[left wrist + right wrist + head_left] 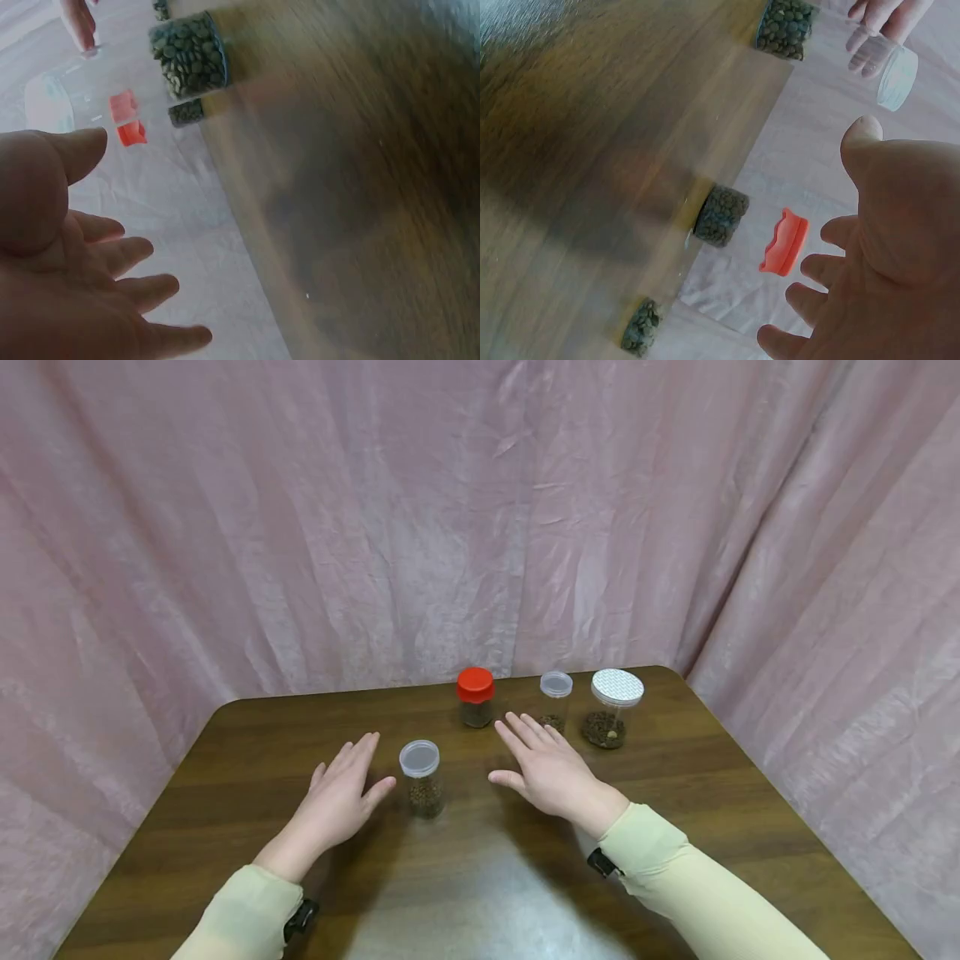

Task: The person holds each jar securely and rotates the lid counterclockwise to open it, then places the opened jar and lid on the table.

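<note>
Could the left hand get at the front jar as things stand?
Probably yes: the left hand is empty, with spread fingers, close beside the front jar, and nothing shows between them.

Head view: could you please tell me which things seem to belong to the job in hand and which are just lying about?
Likely part of the job: left hand, right hand, front jar between them.
Apparently just standing about: red-lidded jar, narrow back jar, wide jar, pink curtain.

left hand [330, 806]: raised, back up, fingers [363, 753] straight, thumb [380, 792] spread | right hand [553, 774]: raised, back up, fingers straight, slightly fanned, thumb out | arms [712, 893]: both extended forward, hands well apart
</note>
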{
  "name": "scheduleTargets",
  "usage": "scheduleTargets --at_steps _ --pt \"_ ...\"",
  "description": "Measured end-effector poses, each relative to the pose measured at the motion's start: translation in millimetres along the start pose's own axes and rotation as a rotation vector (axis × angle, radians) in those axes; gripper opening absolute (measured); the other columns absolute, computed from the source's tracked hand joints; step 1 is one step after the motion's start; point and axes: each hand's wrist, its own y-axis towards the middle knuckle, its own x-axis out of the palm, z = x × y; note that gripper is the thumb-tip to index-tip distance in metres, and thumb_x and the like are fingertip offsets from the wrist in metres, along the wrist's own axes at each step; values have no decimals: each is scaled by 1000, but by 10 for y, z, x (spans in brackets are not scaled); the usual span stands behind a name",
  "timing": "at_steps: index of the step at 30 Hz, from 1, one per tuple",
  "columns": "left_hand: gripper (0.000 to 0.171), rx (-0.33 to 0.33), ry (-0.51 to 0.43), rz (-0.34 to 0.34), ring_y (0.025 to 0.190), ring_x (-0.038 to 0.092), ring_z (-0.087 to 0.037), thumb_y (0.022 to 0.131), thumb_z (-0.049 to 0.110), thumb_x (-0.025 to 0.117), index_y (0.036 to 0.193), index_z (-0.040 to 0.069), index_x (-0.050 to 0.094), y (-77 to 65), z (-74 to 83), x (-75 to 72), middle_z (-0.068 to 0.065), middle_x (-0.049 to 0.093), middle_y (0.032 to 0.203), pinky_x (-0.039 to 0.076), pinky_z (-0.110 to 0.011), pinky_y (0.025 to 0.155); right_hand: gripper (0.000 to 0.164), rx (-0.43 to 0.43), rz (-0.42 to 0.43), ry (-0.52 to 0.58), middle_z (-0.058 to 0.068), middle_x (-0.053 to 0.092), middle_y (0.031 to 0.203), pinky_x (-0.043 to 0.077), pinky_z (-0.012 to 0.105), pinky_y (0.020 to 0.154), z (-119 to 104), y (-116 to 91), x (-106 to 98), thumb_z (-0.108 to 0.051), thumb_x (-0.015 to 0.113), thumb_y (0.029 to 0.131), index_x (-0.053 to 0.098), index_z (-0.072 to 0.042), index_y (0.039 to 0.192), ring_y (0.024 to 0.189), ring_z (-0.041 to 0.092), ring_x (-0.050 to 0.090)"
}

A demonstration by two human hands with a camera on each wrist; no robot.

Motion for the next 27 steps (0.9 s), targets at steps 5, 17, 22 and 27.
scheduleTargets --at_steps 5,17,22,27 --pt "91 72 -105 -36 161 28 -52 108 34 75 173 -2 24 -24 23 -24 -28 30 176 23 -78 123 82 -3 -46 28 19 33 177 27 60 129 -33 1 -17 -57 60 111 38 -7 171 164 40 30" --pt "103 32 -287 -112 158 36 -49 98 42 87 173 3 28 78 139 26 -27 35 173 34 -68 122 84 -36 -69 57 17 31 178 25 58 131 -70 -18 -63 -57 61 110 36 -8 172 165 38 28" --pt "91 21 -336 -104 152 47 -45 98 40 87 168 8 40 138 169 89 -20 51 165 40 -69 118 82 -61 -63 73 19 33 177 27 58 130 -103 -43 -79 -55 63 110 38 -6 171 164 39 30" --pt "81 11 -371 -88 146 55 -43 97 37 89 162 8 50 183 181 146 -14 61 156 44 -67 115 82 -76 -62 75 18 33 177 28 59 129 -120 -61 -83 -56 62 110 38 -7 171 163 39 31"
